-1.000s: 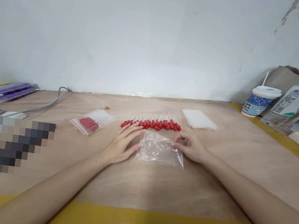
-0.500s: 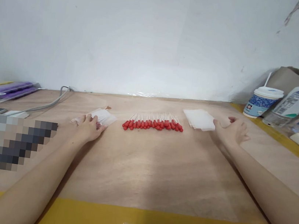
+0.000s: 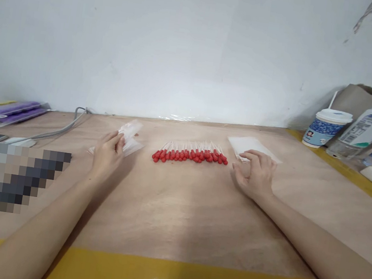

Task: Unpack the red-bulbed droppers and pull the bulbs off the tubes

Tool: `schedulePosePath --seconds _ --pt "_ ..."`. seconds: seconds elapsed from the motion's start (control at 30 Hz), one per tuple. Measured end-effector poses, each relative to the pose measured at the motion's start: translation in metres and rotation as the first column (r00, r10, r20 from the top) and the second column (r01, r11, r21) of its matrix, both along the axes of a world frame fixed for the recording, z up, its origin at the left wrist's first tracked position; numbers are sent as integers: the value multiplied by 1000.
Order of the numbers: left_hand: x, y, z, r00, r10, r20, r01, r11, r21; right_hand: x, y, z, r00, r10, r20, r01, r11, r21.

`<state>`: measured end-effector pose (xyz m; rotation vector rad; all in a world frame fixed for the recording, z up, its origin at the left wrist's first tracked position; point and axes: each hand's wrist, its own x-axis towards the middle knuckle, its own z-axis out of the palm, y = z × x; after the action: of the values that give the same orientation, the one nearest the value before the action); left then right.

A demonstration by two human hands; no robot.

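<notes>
My left hand (image 3: 108,151) pinches a clear plastic bag (image 3: 131,129), raised a little at the left of the table. More clear plastic lies under and beside that hand. In the middle a row of thin white sticks with red bulbous ends (image 3: 190,155) lies side by side, the red ends toward me. My right hand (image 3: 256,173) is at the near edge of a stack of flat white sheets (image 3: 245,144), partly covering it. Its fingers are curved, with thumb and forefinger apart and nothing seen between them. Whether it touches the stack I cannot tell.
On the right stand a paper cup (image 3: 326,129) with a lid, a leaning plastic bottle (image 3: 369,128) and a grey bag (image 3: 359,101). Purple packets (image 3: 17,111), a grey cable (image 3: 63,129) and a blurred-out patch are on the left. A white wall (image 3: 198,49) closes the back.
My left hand has lifted a plastic bag off the pile and closed on it. My right hand has moved left and nearer, from beyond the white stack's right side to its front edge.
</notes>
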<state>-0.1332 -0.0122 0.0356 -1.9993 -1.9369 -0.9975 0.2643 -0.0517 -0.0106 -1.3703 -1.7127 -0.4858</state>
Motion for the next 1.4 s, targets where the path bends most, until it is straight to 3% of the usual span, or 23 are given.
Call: schedulePosePath --seconds 0.07,0.13,0.2,0.27,0.37,0.47,0.57,0.67,0.77,0.83,0.93,1.03,1.1,1.2,1.27,1.4 --pt "24 -11 3 990 -138 26 133 981 143 -4 -1 -1 995 104 -9 -103 995 15" --pt "54 -26 1 947 -320 -7 317 936 150 -7 -3 -1 977 211 -39 -209 977 43" --pt "83 -39 -7 857 -511 -62 514 854 74 -10 -4 -1 953 297 -62 -294 954 55" --pt "107 -48 -19 730 -673 -120 680 733 26 -12 -7 0 935 348 -69 -347 937 31" --pt "129 -52 -35 622 -774 -117 778 628 -25 -18 -11 1 910 407 -79 -410 912 -25" --pt "136 -51 -41 592 -801 -89 803 596 -19 -31 -14 3 866 494 -76 -498 865 -66" --pt "136 -52 -39 649 -759 -46 760 650 -10 -48 -15 10 851 523 -46 -521 830 -201" --pt "135 -52 -39 737 -675 47 676 736 -33 -60 -15 23 866 499 31 -438 788 -432" --pt "133 -46 -41 762 -562 321 611 789 -68 -65 -13 35 829 555 62 -408 678 -612" --pt "129 -40 -41 708 -408 576 568 814 -122 -65 -11 38 800 596 69 -404 619 -674" --pt "123 -33 -33 547 -149 824 602 754 -262 -62 -9 35 774 624 109 -391 606 -693" --pt "117 -33 -20 433 38 901 697 620 -361 -57 -7 31 755 645 120 -394 591 -704" --pt "117 -36 -13 402 92 911 725 575 -378 -53 -5 32 742 664 89 -406 552 -728" --pt "118 -39 -10 385 99 918 724 585 -367 -45 -5 39 732 681 24 -427 486 -762" --pt "120 -40 -11 370 111 922 709 607 -358 -43 -8 45 747 665 -3 -423 471 -775" --pt "120 -39 -14 335 129 934 722 601 -342 -55 -19 51 789 606 -98 -524 580 -624"
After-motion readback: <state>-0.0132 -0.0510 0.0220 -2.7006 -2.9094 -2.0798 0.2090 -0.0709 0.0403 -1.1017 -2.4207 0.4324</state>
